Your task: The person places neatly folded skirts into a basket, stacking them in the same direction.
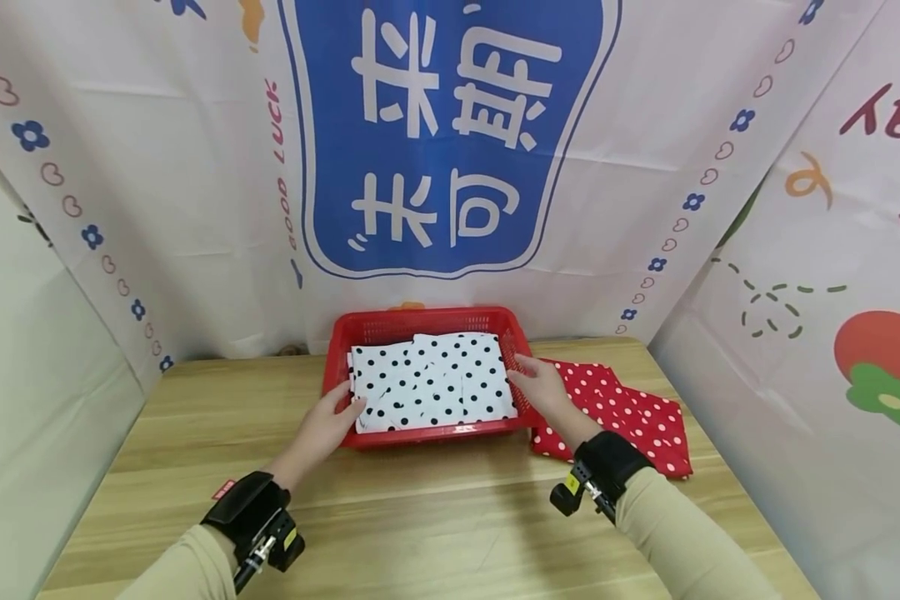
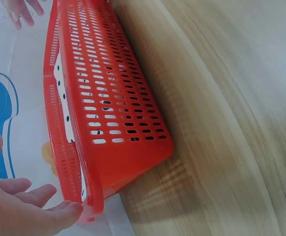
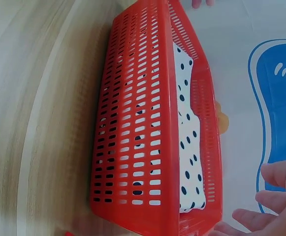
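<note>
A red plastic basket [image 1: 438, 432] with slotted walls stands at the back of the wooden table. Folded inside it lies a white cloth with black dots [image 1: 427, 383]. My left hand [image 1: 328, 423] is at the basket's left rim, thumb and fingers apart; in the left wrist view its fingertips [image 2: 73, 210] are close to the rim's corner, and contact is hard to tell. At the right rim is my right hand [image 1: 546, 392], its fingers [image 3: 253, 219] spread and loosely extended. Neither hand grips anything.
On the table [image 1: 420, 517], right of the basket and partly under my right forearm, lies a red cloth with white dots [image 1: 645, 421]. A printed white curtain [image 1: 217, 208] hangs behind the table, and another printed sheet [image 1: 780, 392] borders its right side.
</note>
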Motion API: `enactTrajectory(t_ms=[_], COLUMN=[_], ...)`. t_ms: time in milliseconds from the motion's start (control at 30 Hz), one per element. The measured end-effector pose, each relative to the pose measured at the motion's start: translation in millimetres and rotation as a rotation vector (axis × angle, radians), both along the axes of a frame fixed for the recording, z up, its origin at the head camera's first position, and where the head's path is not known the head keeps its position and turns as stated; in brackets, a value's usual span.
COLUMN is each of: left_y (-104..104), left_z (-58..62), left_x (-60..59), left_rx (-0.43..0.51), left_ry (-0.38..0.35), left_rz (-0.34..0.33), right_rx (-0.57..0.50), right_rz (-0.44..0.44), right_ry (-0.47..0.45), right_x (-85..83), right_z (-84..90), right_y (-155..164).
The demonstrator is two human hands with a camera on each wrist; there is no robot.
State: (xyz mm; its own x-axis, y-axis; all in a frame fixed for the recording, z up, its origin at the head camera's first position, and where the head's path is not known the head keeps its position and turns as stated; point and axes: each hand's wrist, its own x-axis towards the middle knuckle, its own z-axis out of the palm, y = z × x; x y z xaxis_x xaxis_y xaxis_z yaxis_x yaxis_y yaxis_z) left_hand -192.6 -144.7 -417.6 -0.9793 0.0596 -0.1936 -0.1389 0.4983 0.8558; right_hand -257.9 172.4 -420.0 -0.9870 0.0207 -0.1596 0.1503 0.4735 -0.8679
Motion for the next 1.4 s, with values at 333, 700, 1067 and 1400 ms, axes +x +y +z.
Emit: enactTrajectory(t_ms=[333, 700, 1067, 1400], left_y=[6, 11, 14, 11], left_z=[-2.4, -5.5, -1.0, -3.5], left_x=[3.1, 9.6, 15.1, 30.6], left_rx=[-0.06, -0.187, -0.214, -0.207], left_ry=[0.039, 0.168, 0.152, 0.147], left_rz=[-0.031, -0.084, -0.093, -0.12], right_rx=[0.11, 0.162, 0.193, 0.205], right_rz=[0.056, 0.102, 0.145, 0.207], right_ry=[0.036, 0.048, 0.072, 0.103], right_x=[8.1, 17.4, 24.4, 45.1], right_z=[2.3, 0.6, 2.9, 1.0], right_y=[2, 8, 7, 18])
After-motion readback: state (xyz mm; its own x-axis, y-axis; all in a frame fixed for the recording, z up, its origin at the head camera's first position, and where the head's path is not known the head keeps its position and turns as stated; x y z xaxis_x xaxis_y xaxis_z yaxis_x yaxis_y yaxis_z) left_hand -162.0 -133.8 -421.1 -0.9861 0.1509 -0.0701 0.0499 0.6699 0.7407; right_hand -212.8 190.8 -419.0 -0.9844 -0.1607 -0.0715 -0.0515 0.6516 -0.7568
